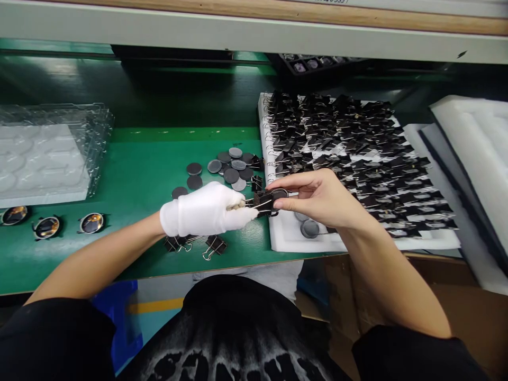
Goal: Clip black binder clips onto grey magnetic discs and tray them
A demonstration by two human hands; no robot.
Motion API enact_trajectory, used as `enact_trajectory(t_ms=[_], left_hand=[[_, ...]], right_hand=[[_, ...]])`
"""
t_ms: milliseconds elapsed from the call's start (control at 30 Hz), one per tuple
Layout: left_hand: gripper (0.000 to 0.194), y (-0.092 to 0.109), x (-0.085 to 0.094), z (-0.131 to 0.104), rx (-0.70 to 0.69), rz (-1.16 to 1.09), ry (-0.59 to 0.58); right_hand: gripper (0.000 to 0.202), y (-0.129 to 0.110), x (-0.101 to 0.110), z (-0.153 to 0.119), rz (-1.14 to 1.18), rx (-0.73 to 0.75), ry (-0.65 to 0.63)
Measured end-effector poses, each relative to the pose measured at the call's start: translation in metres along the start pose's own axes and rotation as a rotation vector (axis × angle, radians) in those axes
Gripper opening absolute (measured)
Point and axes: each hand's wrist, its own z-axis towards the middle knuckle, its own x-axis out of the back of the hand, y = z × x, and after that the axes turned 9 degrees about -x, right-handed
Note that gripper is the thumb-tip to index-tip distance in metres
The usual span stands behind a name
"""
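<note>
Near the centre of the frame, two hands meet over a black binder clip (262, 202) and a dark round piece (280, 195). The left hand (210, 208), in a white glove, pinches the clip's wire handles; its fingertips hide the handle ends. The bare right hand (323, 198) grips the round piece between thumb and fingers, covering part of it. Whether the clip's mouth bites on the piece is hard to make out. The clip's body is matt black and its handles are thin, silvery wire; the piece is dark, with a rim that catches light.

The right forearm hides part of a white foam tray (301, 242) at centre right, crowded with rows of binder clips (337, 124) whose contents blur together. A pale beam (198, 29) across the top cuts off a black tray (299, 67). At the left edge, a watch case (15, 214) is cropped. Loose dark discs (231, 175) lie just above the clip, some overlapping.
</note>
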Motion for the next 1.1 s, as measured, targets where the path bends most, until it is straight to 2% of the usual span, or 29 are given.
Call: enact_trajectory(t_ms=[133,200,300,367,433,500,567,733,800,867,933,1000,1100], left_hand=[[0.049,-0.003,0.011,0.002,0.018,0.011,-0.043],[0.052,-0.008,0.012,0.004,0.006,0.147,0.002],[0.054,-0.022,0.001,0.01,0.02,0.521,0.116],[0.058,-0.031,-0.012,0.015,0.028,0.673,0.081],[0.054,-0.037,-0.022,0.019,0.03,0.694,0.007],[0.049,-0.04,-0.025,0.02,0.018,0.635,0.004],[0.048,-0.038,-0.02,0.019,-0.023,0.521,0.116],[0.048,-0.012,-0.007,0.01,-0.01,0.313,0.682],[0.045,-0.002,-0.009,0.006,-0.012,0.334,0.758],[0.045,0.002,-0.01,0.002,-0.065,0.376,0.66],[0.048,0.0,-0.008,-0.001,-0.157,0.394,0.492],[0.051,-0.005,-0.001,-0.003,-0.206,0.406,0.395],[0.052,-0.01,0.009,-0.003,-0.128,0.424,0.343]], right_hand=[[0.028,0.004,-0.001,0.0,0.092,-0.038,0.045],[0.033,0.004,-0.001,-0.001,0.25,-0.052,0.115],[0.037,0.002,-0.004,-0.006,0.547,-0.1,0.16],[0.035,0.001,-0.009,-0.01,0.659,-0.151,0.113],[0.028,0.001,-0.015,-0.015,0.732,-0.198,0.053],[0.023,0.002,-0.022,-0.018,0.804,-0.231,0.017],[0.026,0.006,-0.03,-0.02,0.864,-0.244,0.016],[0.029,0.015,-0.053,-0.016,0.852,-0.234,0.117],[0.038,0.016,-0.061,-0.014,0.818,-0.206,0.146],[0.044,0.016,-0.067,-0.013,0.77,-0.18,0.126],[0.043,0.016,-0.068,-0.014,0.711,-0.168,0.092],[0.04,0.017,-0.065,-0.017,0.655,-0.158,0.067],[0.036,0.018,-0.058,-0.021,0.612,-0.113,0.023]])
